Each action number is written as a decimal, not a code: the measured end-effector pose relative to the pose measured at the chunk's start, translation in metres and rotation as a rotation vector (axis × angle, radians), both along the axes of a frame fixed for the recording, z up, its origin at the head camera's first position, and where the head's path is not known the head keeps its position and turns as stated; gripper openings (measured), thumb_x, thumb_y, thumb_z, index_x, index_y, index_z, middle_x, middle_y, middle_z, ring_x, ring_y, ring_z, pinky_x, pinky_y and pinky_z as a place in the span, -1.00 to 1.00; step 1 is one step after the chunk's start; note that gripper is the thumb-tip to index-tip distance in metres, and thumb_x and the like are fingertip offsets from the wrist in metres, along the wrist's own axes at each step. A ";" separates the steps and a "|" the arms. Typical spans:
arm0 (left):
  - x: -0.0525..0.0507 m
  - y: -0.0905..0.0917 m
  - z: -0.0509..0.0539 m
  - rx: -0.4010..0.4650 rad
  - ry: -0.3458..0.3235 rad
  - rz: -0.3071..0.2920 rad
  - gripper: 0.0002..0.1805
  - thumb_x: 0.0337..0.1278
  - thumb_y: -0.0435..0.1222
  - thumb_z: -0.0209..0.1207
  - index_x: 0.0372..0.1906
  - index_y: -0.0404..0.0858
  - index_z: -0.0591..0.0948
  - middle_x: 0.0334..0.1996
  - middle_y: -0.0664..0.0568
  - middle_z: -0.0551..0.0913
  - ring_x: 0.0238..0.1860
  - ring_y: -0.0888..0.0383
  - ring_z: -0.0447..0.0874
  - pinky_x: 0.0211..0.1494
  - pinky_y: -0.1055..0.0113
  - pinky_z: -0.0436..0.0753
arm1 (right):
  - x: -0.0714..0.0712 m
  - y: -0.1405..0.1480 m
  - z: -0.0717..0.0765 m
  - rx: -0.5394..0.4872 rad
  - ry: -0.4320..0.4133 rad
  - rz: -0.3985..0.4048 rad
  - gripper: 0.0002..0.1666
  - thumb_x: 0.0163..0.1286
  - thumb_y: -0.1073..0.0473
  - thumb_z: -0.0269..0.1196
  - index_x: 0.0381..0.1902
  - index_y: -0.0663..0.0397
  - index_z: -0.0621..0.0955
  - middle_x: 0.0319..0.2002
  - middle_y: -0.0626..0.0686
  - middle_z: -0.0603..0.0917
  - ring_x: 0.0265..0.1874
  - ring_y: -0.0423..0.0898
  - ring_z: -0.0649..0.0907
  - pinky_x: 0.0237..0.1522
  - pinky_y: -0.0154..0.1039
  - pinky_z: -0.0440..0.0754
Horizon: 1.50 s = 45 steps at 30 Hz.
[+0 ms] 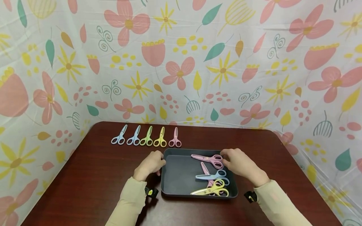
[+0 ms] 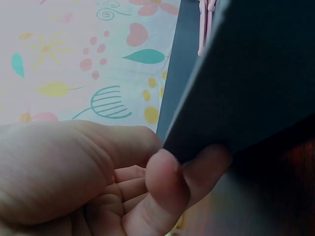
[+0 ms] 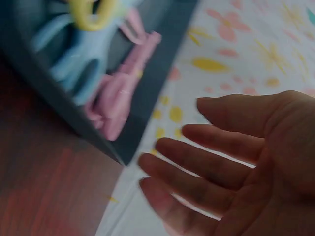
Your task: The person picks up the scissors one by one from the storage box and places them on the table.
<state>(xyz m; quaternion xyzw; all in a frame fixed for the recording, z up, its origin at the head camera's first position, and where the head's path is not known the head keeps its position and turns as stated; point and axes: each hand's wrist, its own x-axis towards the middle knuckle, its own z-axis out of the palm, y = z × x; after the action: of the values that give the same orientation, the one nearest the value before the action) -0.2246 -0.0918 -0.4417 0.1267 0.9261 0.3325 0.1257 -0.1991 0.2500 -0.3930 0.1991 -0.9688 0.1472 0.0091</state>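
My left hand pinches the left wall of the dark tray, low in the frame, right of centre. My right hand, fingers relaxed and holding nothing, is beside its upper right corner. Pink scissors, blue scissors and yellow scissors lie inside; a row of five scissors lies left of centre.

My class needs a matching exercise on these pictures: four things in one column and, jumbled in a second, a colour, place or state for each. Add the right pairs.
Column one
1. tray
2. green scissors
3. left hand
4. right hand

Column two
A. open, gripping nothing
B. dark grey
C. gripping the tray's edge
D. lying on the table, beyond the tray

Pairs: 1-B, 2-D, 3-C, 4-A
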 end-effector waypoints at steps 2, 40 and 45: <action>0.000 0.001 0.000 0.000 -0.001 -0.007 -0.67 0.31 -0.40 0.03 -0.63 -0.27 0.47 -0.79 -0.04 0.45 -0.79 0.09 0.57 -0.59 0.30 0.46 | -0.003 -0.004 -0.004 0.029 0.027 0.030 -0.74 0.24 0.29 0.35 -0.10 0.25 0.67 -0.30 0.09 0.69 -0.45 -0.14 0.59 -0.35 -0.13 0.63; 0.002 -0.001 0.000 -0.004 -0.011 0.016 -0.69 0.29 -0.39 0.05 -0.61 -0.31 0.52 -0.85 -0.02 0.43 -0.82 0.09 0.51 -0.71 0.36 0.31 | -0.027 -0.010 -0.050 0.244 0.125 0.131 -0.88 0.10 0.26 0.45 -0.36 0.06 0.75 -0.38 0.01 0.48 -0.42 -0.09 0.45 -0.44 -0.18 0.47; 0.002 0.000 -0.001 -0.003 -0.016 0.013 -0.69 0.30 -0.38 0.05 -0.61 -0.30 0.51 -0.85 -0.01 0.43 -0.82 0.09 0.52 -0.71 0.36 0.31 | -0.025 -0.006 -0.051 0.274 0.212 0.171 -0.88 0.07 0.21 0.47 -0.39 0.02 0.74 -0.38 -0.01 0.54 -0.39 -0.07 0.50 -0.42 -0.11 0.45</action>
<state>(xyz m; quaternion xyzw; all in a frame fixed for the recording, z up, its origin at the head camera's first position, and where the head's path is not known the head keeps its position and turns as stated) -0.2230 -0.0923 -0.4427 0.1178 0.9263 0.3332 0.1309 -0.2240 0.2437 -0.4438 0.2947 -0.9529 -0.0076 0.0715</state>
